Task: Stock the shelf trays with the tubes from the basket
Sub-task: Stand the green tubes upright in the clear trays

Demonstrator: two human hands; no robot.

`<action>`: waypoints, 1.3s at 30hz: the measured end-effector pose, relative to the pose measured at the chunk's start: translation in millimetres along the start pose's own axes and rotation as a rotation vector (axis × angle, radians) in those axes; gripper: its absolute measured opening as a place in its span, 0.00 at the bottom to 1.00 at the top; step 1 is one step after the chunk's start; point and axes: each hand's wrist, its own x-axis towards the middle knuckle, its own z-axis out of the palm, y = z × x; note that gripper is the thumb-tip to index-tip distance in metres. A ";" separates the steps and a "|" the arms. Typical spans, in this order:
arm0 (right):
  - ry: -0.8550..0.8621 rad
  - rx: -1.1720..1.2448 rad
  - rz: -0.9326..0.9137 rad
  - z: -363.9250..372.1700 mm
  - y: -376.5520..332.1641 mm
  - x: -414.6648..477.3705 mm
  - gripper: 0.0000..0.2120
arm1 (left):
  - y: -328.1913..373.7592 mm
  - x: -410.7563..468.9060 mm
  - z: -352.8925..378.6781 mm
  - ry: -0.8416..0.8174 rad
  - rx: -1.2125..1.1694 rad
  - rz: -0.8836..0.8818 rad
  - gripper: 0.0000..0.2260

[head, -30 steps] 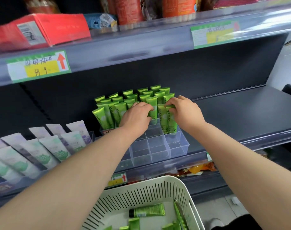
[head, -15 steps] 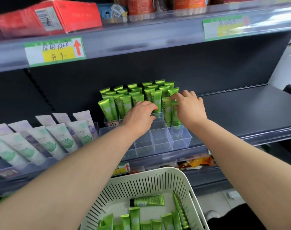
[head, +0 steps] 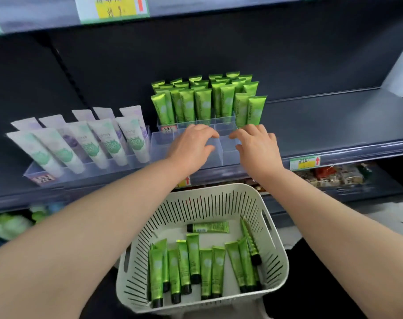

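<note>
Several green tubes (head: 202, 102) stand upright in the back compartments of a clear divided tray (head: 228, 148) on the dark shelf. My left hand (head: 191, 143) and my right hand (head: 256, 146) hover side by side over the tray's front compartments, fingers loosely curled, holding nothing. Below them a white slotted basket (head: 276, 256) holds several more green tubes with black caps (head: 193, 263), most lying side by side, one crosswise at the back.
A second clear tray (head: 64, 176) of white tubes (head: 97, 141) stands left of the green ones. The dark shelf (head: 334, 120) stretches bare to the right. Price labels hang on the shelf edges, and packaged goods lie on the shelf below.
Both hands have let go of the standing tubes and drawn back toward me over the front compartments. The view has tilted down, showing more of the basket.
</note>
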 end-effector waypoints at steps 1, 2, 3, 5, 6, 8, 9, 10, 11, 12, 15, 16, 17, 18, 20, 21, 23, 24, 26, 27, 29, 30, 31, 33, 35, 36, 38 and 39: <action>-0.004 0.016 -0.012 5.8 -3.6 -10.7 0.16 | -1.2 -9.7 3.4 0.002 -0.018 -0.009 0.14; -0.012 0.029 -0.023 12.7 -7.9 -22.2 0.17 | -2.7 -21.0 7.3 0.006 -0.038 -0.015 0.14; -0.023 0.035 -0.030 19.7 -11.5 -33.0 0.17 | -3.9 -32.0 11.0 0.008 -0.054 -0.019 0.13; -0.066 0.033 -0.040 35.1 -18.1 -54.3 0.17 | -7.9 -53.4 20.2 -0.013 -0.061 -0.017 0.13; -0.097 0.025 -0.044 42.6 -21.1 -64.2 0.17 | -10.9 -63.1 25.8 -0.029 -0.057 -0.013 0.13; -0.161 0.014 -0.061 57.1 -25.8 -81.6 0.19 | -17.5 -79.7 37.2 -0.068 -0.047 -0.027 0.13; -0.189 0.017 -0.074 64.1 -26.9 -89.1 0.19 | -20.8 -86.9 43.7 -0.089 -0.045 -0.043 0.13; -0.218 0.023 -0.083 70.8 -27.4 -95.7 0.19 | -24.1 -93.3 50.1 -0.113 -0.046 -0.059 0.13; -0.255 0.026 -0.081 77.0 -27.6 -101.3 0.20 | -27.3 -99.2 56.7 -0.143 -0.050 -0.077 0.13; -0.299 0.022 -0.074 83.1 -27.4 -105.9 0.20 | -30.0 -104.6 63.6 -0.173 -0.054 -0.097 0.13; -0.464 0.003 -0.049 102.1 -24.9 -117.7 0.21 | -38.0 -117.8 83.7 -0.273 -0.051 -0.167 0.14; -0.521 0.000 -0.043 108.0 -24.2 -120.7 0.22 | -41.0 -120.8 90.9 -0.313 -0.046 -0.184 0.15; -0.572 -0.004 -0.039 113.7 -23.6 -123.0 0.22 | -43.7 -123.3 98.2 -0.353 -0.043 -0.201 0.15; -0.621 -0.011 -0.038 119.5 -22.8 -125.2 0.22 | -46.4 -125.5 105.4 -0.392 -0.045 -0.219 0.15; -0.726 -0.030 -0.028 132.1 -21.3 -128.7 0.23 | -51.7 -129.7 119.6 -0.462 -0.065 -0.256 0.15; -0.781 -0.032 -0.012 138.9 -20.6 -130.5 0.23 | -54.0 -132.1 126.7 -0.498 -0.076 -0.272 0.15; -0.876 -0.035 0.016 153.4 -19.9 -135.7 0.24 | -57.6 -137.9 140.3 -0.565 -0.084 -0.297 0.15; -0.912 -0.043 0.018 160.5 -20.0 -138.6 0.24 | -59.0 -140.7 146.1 -0.589 -0.086 -0.307 0.16; -0.985 -0.066 0.002 173.6 -20.7 -144.6 0.26 | -62.8 -145.0 156.5 -0.619 -0.097 -0.330 0.16; -1.021 -0.084 -0.011 179.0 -21.5 -147.3 0.27 | -64.8 -146.8 160.7 -0.625 -0.103 -0.339 0.16; -1.086 -0.141 -0.046 186.3 -22.9 -150.4 0.29 | -68.7 -148.5 166.8 -0.634 -0.107 -0.336 0.16; -1.118 -0.174 -0.064 189.2 -23.0 -151.6 0.29 | -70.9 -148.8 169.3 -0.636 -0.109 -0.336 0.16; -1.146 -0.202 -0.078 192.1 -22.4 -152.9 0.29 | -72.8 -149.0 171.3 -0.636 -0.114 -0.341 0.16; -1.183 -0.219 -0.088 197.2 -21.6 -156.2 0.27 | -75.9 -148.9 174.2 -0.635 -0.129 -0.361 0.16; -1.169 -0.198 -0.085 201.7 -21.5 -158.9 0.23 | -78.7 -148.9 176.7 -0.635 -0.140 -0.377 0.16; -1.148 -0.177 -0.068 203.0 -22.2 -159.3 0.22 | -79.7 -149.3 177.6 -0.637 -0.142 -0.380 0.16; -1.120 -0.109 -0.001 204.4 -24.2 -159.0 0.22 | -80.6 -150.3 177.8 -0.642 -0.137 -0.382 0.16; -1.124 -0.048 0.055 203.2 -24.8 -157.6 0.21 | -80.5 -151.2 177.7 -0.644 -0.137 -0.385 0.16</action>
